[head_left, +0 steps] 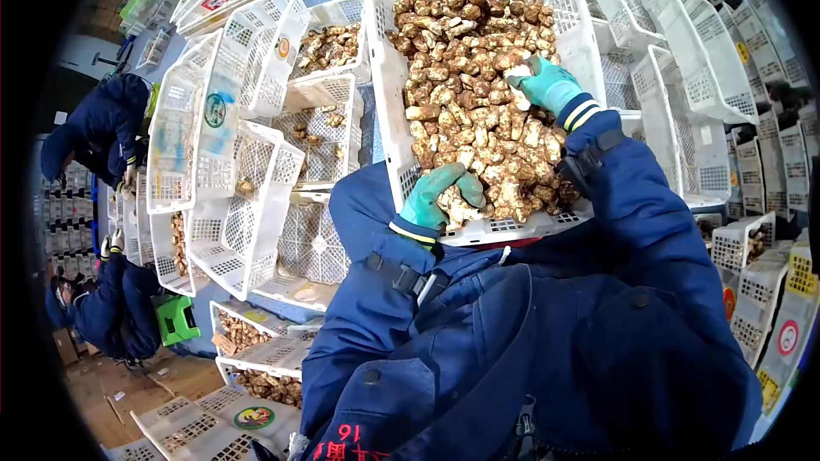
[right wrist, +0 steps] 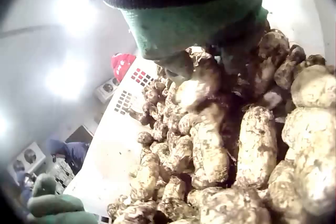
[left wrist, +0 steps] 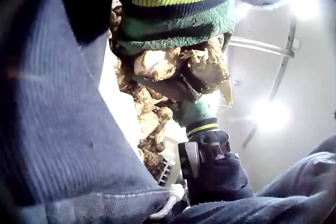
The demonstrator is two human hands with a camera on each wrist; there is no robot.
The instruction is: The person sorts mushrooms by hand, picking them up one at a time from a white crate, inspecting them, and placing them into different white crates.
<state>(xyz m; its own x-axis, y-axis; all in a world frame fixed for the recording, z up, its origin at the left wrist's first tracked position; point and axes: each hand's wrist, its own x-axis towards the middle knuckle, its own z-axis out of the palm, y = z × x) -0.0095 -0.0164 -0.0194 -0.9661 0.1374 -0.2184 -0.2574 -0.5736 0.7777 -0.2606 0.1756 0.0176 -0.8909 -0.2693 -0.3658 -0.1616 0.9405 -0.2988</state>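
Observation:
A white plastic crate (head_left: 378, 43) in front of me is heaped with knobby brown-and-cream tubers (head_left: 465, 77). My left hand (head_left: 433, 195), in a green glove, curls around pale tubers (left wrist: 157, 64) at the crate's near left corner. Two of these show in its grip in the left wrist view, one with rootlet-like strands. Over the right side of the heap, my gloved right hand (head_left: 549, 85) pinches a whitish tuber (head_left: 519, 96) between thumb and fingers. In the right wrist view this tuber is partly hidden by the glove (right wrist: 194, 29).
On my left stand stacked white crates (head_left: 248, 205), some holding a few tubers (head_left: 329, 47). More crates (head_left: 683, 111) crowd the right side. Two people in dark blue work at the far left, one (head_left: 111, 132) above the other (head_left: 120, 307), near a green stool (head_left: 177, 319).

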